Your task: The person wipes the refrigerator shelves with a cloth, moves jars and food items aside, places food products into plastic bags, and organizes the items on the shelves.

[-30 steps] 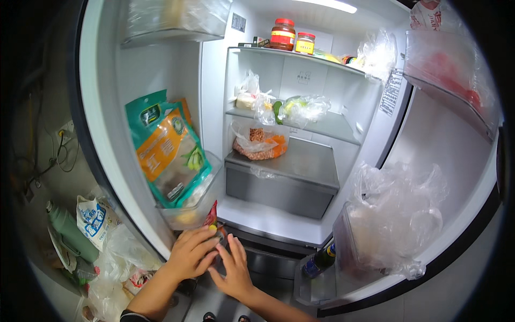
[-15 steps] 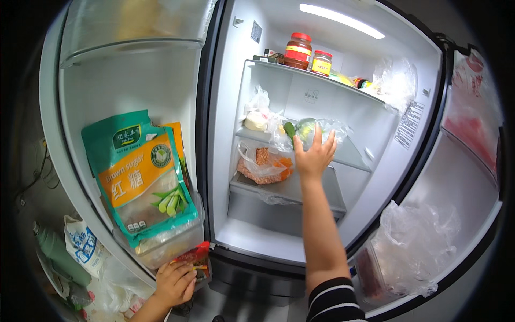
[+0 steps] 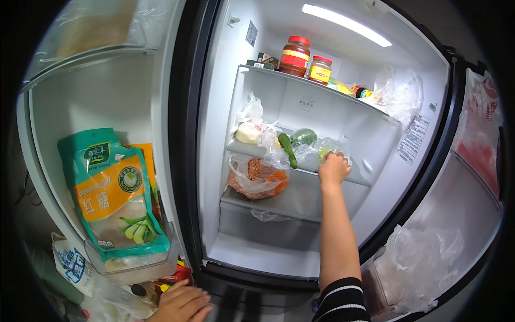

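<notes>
Inside the lit fridge, my right hand (image 3: 334, 167) reaches to the middle shelf, its fingers closed at a clear plastic bag (image 3: 323, 149) with something pale green in it. Beside it on that shelf lie a cucumber (image 3: 287, 150) and a round green vegetable (image 3: 304, 137) under clear plastic. My left hand (image 3: 182, 303) is low by the open left door, fingers stretched out and holding nothing visible. Next to it are a red package (image 3: 176, 275) and a bottle with a dark cap (image 3: 144, 293).
A bag of peanuts (image 3: 255, 177) rests on the lower shelf. Jars with red lids (image 3: 294, 56) stand on the top shelf. The left door bin holds a teal sugar pouch (image 3: 112, 193); the right door bin holds a crumpled plastic bag (image 3: 421, 263).
My right hand has moved from spread fingers over the shelf to closed fingers at the bag, uncovering the cucumber. My left hand has dropped lower, off the red package. The view has shifted.
</notes>
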### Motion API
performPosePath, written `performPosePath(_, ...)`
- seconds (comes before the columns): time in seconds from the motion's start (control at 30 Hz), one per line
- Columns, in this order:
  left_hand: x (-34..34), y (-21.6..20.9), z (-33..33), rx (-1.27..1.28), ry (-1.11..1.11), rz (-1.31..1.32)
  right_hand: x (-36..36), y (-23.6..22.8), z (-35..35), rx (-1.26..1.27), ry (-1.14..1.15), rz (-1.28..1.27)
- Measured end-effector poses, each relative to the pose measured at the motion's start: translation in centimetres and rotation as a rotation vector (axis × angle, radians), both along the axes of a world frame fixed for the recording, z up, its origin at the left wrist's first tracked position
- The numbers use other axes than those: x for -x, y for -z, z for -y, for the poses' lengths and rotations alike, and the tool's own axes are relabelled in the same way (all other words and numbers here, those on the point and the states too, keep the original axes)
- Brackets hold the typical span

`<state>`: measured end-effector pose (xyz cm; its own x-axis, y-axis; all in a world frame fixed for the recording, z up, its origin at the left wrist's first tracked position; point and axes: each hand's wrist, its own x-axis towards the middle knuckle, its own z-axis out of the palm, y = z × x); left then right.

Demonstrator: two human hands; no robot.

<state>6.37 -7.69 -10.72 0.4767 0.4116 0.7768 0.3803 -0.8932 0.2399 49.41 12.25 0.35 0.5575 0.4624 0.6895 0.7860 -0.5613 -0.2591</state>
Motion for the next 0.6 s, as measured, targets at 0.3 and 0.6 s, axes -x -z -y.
performPosePath(0.3,-16.7,-6.2,-16.9,-0.065,0.014,0.469,10.5,2.4,-1.0,-0.192,-0.696,0.343)
performPosePath(0.6,-26.2,-7.0,-27.4,0.151,-0.036,0.437,3.8,3.4,-1.6,-0.370,-0.567,0.396)
